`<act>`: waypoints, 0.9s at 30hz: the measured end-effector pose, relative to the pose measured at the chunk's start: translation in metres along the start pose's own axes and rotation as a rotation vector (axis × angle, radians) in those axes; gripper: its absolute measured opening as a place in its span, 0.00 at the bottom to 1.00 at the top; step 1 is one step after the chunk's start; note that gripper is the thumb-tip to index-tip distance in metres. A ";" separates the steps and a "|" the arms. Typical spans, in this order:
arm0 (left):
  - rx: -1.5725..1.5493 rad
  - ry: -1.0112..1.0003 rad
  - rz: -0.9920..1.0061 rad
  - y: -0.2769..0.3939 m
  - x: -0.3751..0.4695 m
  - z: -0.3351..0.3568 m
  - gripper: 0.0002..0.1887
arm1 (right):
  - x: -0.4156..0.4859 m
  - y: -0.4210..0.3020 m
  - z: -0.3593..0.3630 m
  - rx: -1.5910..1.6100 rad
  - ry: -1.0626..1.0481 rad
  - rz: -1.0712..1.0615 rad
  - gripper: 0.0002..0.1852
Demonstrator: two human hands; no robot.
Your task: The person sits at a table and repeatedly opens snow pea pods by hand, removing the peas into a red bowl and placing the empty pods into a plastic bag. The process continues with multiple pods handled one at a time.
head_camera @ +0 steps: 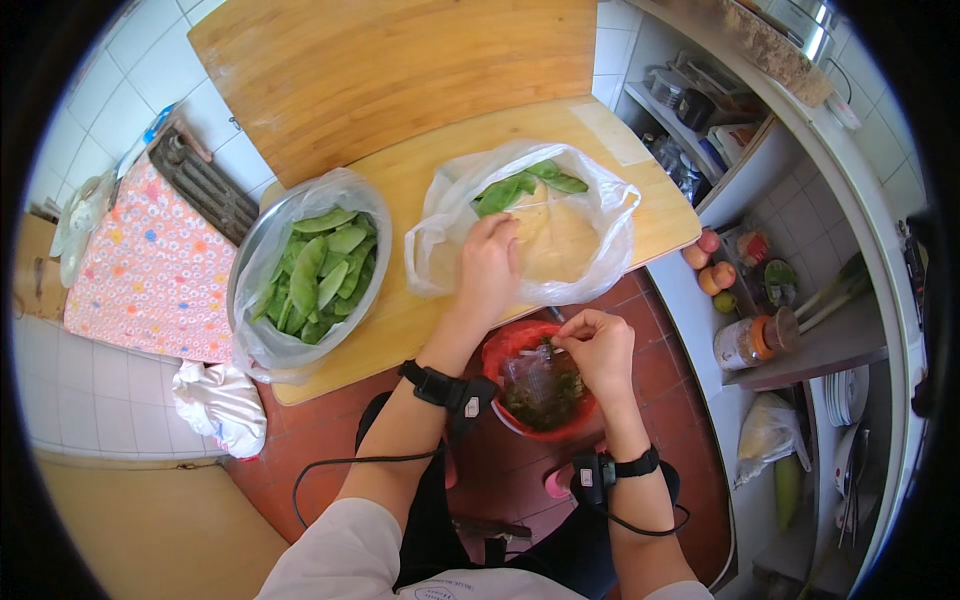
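My left hand [489,259] is over the near side of an open white plastic bag [442,262] on the wooden table. Its curled fingertips are just below a few flat green bean pods [506,193] in the bag; whether they hold anything is hidden. Lower down, my right hand [604,349] pinches a small green scrap [553,341] between thumb and finger. Beneath it stands a bin lined with a red bag [499,349], with green scraps [544,397] and clear plastic inside. To the left, a metal bowl [244,259] lined with clear plastic holds many bean pods [322,270].
A wooden board [405,67] leans upright behind the table [375,345]. A floral cloth [157,262] is at the left. Shelves [810,360] on the right carry fruit [712,274], a jar [742,345] and plates [844,394]. Cables run from both wrist straps.
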State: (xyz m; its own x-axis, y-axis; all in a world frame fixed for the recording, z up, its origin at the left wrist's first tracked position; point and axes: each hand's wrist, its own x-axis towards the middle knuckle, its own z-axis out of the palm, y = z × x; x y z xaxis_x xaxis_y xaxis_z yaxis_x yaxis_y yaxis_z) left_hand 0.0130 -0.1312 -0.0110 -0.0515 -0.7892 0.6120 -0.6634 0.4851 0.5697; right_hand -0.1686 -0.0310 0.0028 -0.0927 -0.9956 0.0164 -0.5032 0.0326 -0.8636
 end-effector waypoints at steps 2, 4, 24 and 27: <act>0.186 -0.002 -0.057 -0.007 0.006 0.003 0.15 | 0.003 0.000 -0.003 0.000 -0.001 0.036 0.08; 0.299 -0.084 -0.188 -0.013 0.010 0.000 0.18 | 0.005 0.001 -0.004 -0.008 0.016 0.030 0.10; -0.270 0.045 -0.073 0.017 -0.005 -0.031 0.11 | -0.008 -0.022 -0.001 0.121 0.331 -0.324 0.04; -0.331 -0.049 0.187 0.036 -0.033 -0.035 0.10 | -0.023 -0.032 -0.017 -0.182 0.553 -0.636 0.16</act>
State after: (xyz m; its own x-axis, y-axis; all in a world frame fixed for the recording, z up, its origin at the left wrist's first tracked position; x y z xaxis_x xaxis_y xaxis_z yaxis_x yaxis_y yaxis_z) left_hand 0.0172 -0.0743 0.0085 -0.1895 -0.6885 0.7000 -0.3630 0.7115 0.6016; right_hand -0.1646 -0.0078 0.0384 -0.1279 -0.6448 0.7535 -0.7270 -0.4559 -0.5135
